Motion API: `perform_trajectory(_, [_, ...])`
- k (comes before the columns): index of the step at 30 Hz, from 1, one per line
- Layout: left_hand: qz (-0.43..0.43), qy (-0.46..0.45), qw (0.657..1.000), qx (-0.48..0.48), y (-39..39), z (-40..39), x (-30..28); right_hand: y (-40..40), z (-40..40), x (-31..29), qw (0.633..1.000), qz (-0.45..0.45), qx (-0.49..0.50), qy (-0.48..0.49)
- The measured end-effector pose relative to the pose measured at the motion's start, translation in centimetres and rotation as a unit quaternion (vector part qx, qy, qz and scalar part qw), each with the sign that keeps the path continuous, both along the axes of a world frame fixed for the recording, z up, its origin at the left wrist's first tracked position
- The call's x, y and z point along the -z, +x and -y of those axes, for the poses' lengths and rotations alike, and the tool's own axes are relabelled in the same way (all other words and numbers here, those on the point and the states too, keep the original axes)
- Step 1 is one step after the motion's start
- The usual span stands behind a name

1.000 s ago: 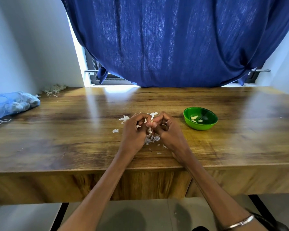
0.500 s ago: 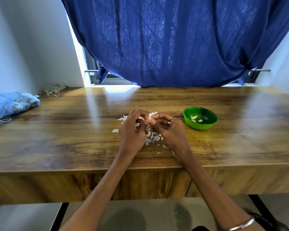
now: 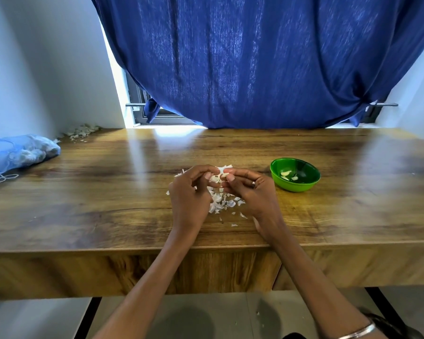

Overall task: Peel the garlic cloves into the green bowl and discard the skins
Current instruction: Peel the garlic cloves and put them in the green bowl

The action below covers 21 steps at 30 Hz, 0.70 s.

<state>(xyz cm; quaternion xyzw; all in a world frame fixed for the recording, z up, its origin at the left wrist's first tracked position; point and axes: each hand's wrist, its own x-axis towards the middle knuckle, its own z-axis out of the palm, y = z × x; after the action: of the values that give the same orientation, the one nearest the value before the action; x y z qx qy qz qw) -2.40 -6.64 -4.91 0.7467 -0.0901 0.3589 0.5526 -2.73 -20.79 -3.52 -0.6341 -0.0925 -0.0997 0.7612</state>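
Note:
Over the middle of the wooden table, my left hand and my right hand meet fingertip to fingertip and pinch a small garlic clove between them. White papery skins lie scattered on the table under and between the hands. A green bowl stands to the right of my right hand, with a few peeled cloves inside. A ring shows on one right finger.
A blue mesh bag of garlic lies at the table's left edge. Loose skins are heaped in the far left corner by the wall. A dark blue curtain hangs behind the table.
Both hands have lifted a little and spread apart at the wrists, fingertips still together on the clove. More of the skin pile beneath them now shows.

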Motion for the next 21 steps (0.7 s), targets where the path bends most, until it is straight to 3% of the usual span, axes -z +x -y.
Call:
perform_trajectory(5, [0.005,0.083,0.997,-0.003,0.03,0.06,-0.21,0.31,0.17,0.29,1.0,-0.007,0.02,-0.001])
perform_trajectory(11, [0.044,0.047,0.998,-0.014,-0.71,0.41,-0.67,0.58,0.31,0.8,0.997,0.031,0.034,-0.065])
perform_trajectory(21, [0.048,0.071,0.996,-0.011,-0.79,0.63,-0.6,0.36,0.26,0.7,0.995,0.07,0.014,-0.065])
